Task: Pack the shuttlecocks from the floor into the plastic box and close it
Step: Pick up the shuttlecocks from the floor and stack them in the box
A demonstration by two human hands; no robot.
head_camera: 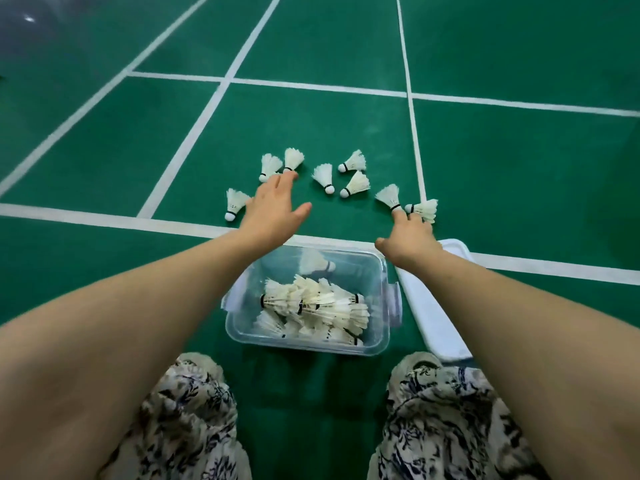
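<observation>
Lying just beyond both hands [273,207]: scattered shuttlecocks [323,178]

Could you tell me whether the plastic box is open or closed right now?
Open: the plastic box has no cover, and its white lid lies on the floor beside it.

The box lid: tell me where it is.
The white lid lies flat on the green floor on the person's right, right beside the open plastic box, partly under the right forearm.
</observation>
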